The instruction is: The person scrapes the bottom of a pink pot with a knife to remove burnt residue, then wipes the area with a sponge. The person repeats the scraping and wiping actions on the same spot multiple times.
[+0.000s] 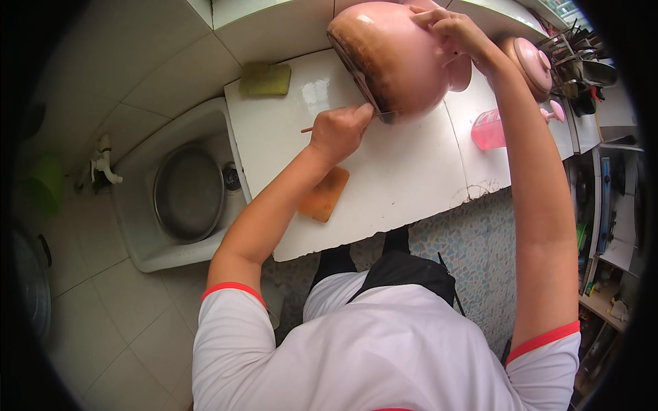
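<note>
A pink ceramic pot (411,61) is tipped on its side at the back of the white counter (411,174). Brown and black scorching covers the part near its base, which faces left. My right hand (457,36) grips the pot by its handle area near the neck; some of the fingers are hidden. At the lower edge of the base, my left hand (340,128) is closed around a slim tool, whose red end (307,130) sticks out on the left. A thin end of it seems to lie against the scorched surface. An orange scouring pad (325,195) lies below my left forearm.
A yellow-green sponge (265,79) rests at the back left. The sink (136,226) holds a metal basin (189,194) beneath a white tap (105,167). To the right stand a pink pump bottle (488,129), a lidded pink pot (532,64) and several utensils (581,56).
</note>
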Available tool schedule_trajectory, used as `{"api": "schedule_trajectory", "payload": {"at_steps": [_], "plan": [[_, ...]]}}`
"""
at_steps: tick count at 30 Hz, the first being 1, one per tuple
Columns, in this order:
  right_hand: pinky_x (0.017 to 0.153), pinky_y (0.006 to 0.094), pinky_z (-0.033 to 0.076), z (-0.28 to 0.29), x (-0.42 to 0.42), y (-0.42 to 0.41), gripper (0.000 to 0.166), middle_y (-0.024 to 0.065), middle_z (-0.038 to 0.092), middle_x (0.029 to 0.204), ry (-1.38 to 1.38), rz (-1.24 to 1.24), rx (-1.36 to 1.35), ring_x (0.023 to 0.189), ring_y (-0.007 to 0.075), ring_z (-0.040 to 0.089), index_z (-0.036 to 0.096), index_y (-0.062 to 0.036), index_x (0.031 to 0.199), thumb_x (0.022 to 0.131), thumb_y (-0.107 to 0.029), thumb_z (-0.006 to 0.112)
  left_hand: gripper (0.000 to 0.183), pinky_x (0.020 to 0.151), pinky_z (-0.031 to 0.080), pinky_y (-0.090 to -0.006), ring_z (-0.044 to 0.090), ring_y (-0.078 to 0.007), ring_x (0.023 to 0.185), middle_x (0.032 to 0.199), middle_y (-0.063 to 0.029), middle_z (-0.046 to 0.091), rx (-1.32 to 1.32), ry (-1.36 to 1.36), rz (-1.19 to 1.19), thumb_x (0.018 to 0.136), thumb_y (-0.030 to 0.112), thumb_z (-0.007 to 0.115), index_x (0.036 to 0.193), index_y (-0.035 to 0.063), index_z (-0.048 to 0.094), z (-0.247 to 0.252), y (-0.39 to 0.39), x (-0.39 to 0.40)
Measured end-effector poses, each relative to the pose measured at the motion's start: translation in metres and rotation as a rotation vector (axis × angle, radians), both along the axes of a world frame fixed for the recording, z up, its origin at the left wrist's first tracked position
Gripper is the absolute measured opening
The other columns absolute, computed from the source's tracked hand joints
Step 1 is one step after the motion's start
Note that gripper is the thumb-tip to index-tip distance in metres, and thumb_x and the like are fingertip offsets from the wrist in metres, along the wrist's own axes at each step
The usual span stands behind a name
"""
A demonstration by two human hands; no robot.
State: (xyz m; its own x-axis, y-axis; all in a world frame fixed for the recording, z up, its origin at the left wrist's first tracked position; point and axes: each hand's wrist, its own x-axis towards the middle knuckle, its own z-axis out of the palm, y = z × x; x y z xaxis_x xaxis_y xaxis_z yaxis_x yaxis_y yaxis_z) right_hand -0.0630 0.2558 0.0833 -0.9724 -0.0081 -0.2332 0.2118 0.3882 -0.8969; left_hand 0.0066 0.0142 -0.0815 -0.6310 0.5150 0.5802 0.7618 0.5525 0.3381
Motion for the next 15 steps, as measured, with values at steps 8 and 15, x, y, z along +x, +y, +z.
{"api": "schedule_trajectory", "payload": {"at_steps": [8,15], "plan": [[0.054,0.032,0.053,-0.006,-0.005,0.004,0.041,0.0147,0.063,0.115,0.08,0.023,-0.023,0.062,0.0214,0.062,0.065,0.0034,0.107,0.07,-0.005,0.051,0.015,0.045,0.044,-0.0389,0.056,-0.0301,0.051,0.06,-0.0106,0.054,0.19,0.005,0.046,0.085,0.012,0.064,0.077,0.0083,0.052,0.005,-0.001,-0.011],[0.065,0.0223,0.048,-0.012,-0.011,0.014,0.046,-0.0004,0.055,0.133,-0.015,0.1,0.103,0.084,0.0105,0.054,0.068,-0.0059,0.109,0.068,-0.014,0.049,0.019,0.045,0.043,-0.0392,0.055,-0.0294,0.052,0.06,-0.0108,0.053,0.106,0.0,-0.034,0.085,0.012,0.066,0.076,0.0076,0.05,0.007,0.003,-0.004]]}}
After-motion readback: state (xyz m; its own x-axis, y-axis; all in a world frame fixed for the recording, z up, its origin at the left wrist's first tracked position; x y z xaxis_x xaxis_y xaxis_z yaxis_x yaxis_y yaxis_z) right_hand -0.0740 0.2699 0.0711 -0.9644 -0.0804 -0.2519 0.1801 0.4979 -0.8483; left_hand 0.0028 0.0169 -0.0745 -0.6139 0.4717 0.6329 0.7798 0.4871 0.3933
